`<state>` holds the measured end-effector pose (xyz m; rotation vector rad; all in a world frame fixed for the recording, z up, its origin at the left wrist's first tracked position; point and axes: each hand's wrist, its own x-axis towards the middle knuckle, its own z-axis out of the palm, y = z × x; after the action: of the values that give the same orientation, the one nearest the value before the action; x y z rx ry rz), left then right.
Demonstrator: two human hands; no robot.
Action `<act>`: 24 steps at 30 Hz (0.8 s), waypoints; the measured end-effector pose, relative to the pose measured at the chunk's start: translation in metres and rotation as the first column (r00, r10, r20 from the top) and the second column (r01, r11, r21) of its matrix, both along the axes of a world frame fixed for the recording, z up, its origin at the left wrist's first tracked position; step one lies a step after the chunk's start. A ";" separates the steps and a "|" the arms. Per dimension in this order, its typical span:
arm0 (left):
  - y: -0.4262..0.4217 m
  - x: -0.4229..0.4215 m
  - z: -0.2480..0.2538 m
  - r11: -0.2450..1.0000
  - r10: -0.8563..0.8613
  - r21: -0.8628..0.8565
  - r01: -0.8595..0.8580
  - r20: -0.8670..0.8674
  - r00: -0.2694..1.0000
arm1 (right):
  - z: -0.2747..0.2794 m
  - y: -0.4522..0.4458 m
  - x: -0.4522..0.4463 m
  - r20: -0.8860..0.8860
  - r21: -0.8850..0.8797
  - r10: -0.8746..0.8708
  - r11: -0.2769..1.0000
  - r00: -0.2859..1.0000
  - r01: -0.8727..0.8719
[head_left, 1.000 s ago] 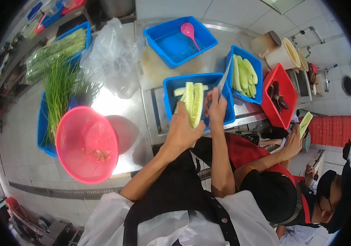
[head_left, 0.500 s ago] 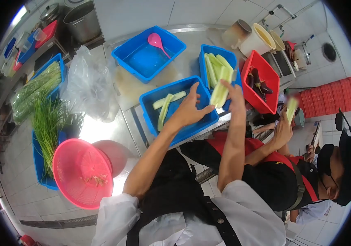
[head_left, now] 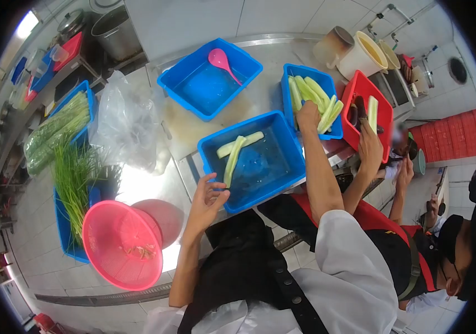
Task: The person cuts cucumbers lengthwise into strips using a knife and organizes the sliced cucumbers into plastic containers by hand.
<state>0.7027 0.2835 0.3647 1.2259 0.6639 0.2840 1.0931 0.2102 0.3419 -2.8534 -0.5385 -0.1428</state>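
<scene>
My left hand (head_left: 209,201) is at the near left corner of a blue tub (head_left: 268,192), fingers apart and holding nothing. Two peeled pale green gourd pieces (head_left: 233,158) lie crossed inside that tub. Behind it on the right, my right hand (head_left: 307,116) is down at a smaller blue bin (head_left: 336,133), its fingers closed and mostly hidden. What they grip, if anything, I cannot make out. Several light green gourd pieces (head_left: 314,92) fill the smaller bin, right beside this hand.
A co-worker's hand (head_left: 370,143) holds a pale strip (head_left: 372,111) over a red bin (head_left: 383,106) with eggplants. A pink ladle (head_left: 219,60) lies in another blue tub (head_left: 185,100). Leftward are a plastic bag (head_left: 124,119), green stalks (head_left: 74,183) and a pink colander (head_left: 96,239).
My right hand has moved from above the near tub to the smaller bin, and the gourd piece it held has left it. My left hand has drawn back toward me.
</scene>
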 end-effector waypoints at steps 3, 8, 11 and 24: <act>0.005 -0.014 0.006 0.998 0.057 0.016 -0.057 0.002 0.998 | -0.014 0.013 -0.005 0.041 -0.010 -0.100 0.995 0.994 0.100; 0.010 -0.030 0.002 0.990 0.141 -0.027 -0.141 0.013 0.990 | -0.010 0.004 -0.001 0.030 -0.093 -0.033 0.995 0.999 0.036; 0.013 -0.025 0.003 0.988 0.150 -0.047 -0.148 0.020 0.989 | 0.000 0.004 -0.006 -0.030 -0.054 -0.025 0.998 0.999 0.023; 0.018 0.083 0.004 0.995 -0.097 -0.020 0.100 0.084 0.992 | 0.011 -0.007 0.005 -0.292 0.190 -0.043 0.977 0.956 0.102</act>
<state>0.7853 0.3011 0.3685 1.2129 0.5319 0.2426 1.0980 0.2028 0.3527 -2.6303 -0.3372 0.1911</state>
